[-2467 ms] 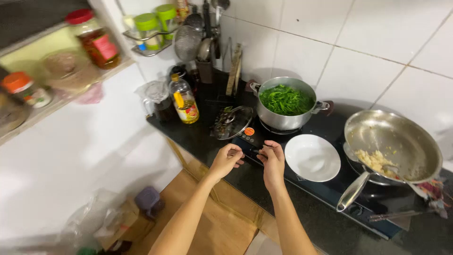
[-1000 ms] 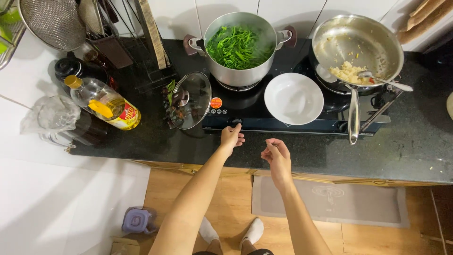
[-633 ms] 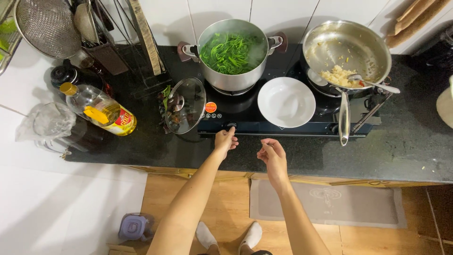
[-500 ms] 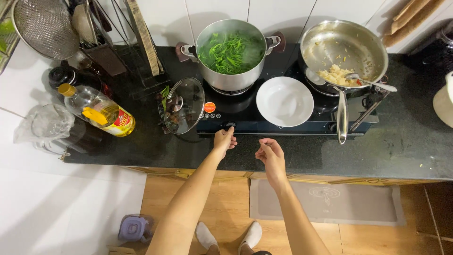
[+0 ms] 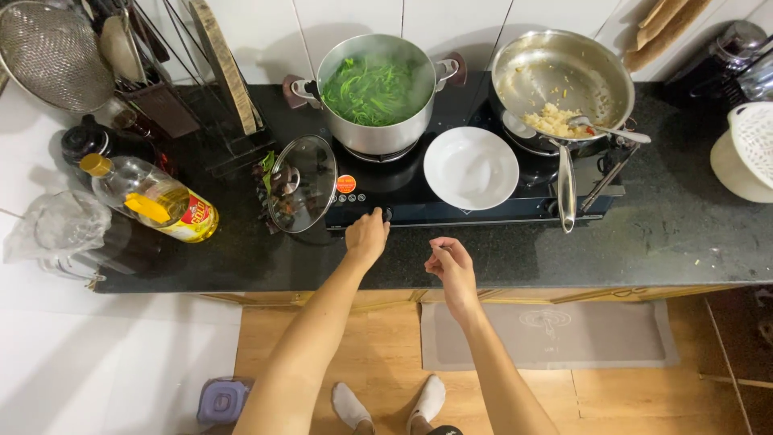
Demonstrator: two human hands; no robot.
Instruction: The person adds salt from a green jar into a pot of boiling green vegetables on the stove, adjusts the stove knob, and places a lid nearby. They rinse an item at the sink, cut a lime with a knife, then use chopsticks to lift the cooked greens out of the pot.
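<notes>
The left hand (image 5: 367, 236) pinches the stove knob (image 5: 386, 213) in a narrow grip, while at its 4 o'clock the right hand (image 5: 451, 264) hovers loosely curled, holding nothing, above the tabletop (image 5: 684, 242).

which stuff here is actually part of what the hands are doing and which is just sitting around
In use:
- left hand on the black cooktop's front controls
- steel pot of steaming greens
- right hand, empty, over the counter edge

Lying about:
- round white plate
- steel frying pan with food scraps
- glass lid
- yellow-capped oil bottle
</notes>
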